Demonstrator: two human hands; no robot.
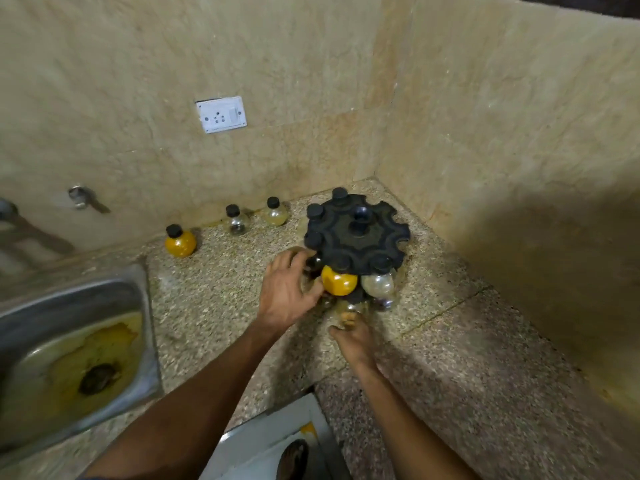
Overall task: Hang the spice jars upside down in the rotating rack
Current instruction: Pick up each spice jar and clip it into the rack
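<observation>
A black rotating rack (358,233) stands in the counter's corner, several black-capped jars hanging in its rim slots. A yellow-filled jar (338,280) and a clear jar (378,284) hang at the front. My left hand (287,289) wraps around a dark jar at the rack's left front edge, mostly hidden by my fingers. My right hand (351,337) reaches under the rack's front, fingertips on a clear jar (349,308) low down. Three jars stand upright by the wall: a yellow one (180,241), a clear one (237,220) and a pale one (275,212).
A steel sink (69,341) with yellow residue lies to the left, taps (83,197) on the wall above it. A white power socket (221,114) is on the tiled wall. The speckled counter (214,299) ends in a front edge near me.
</observation>
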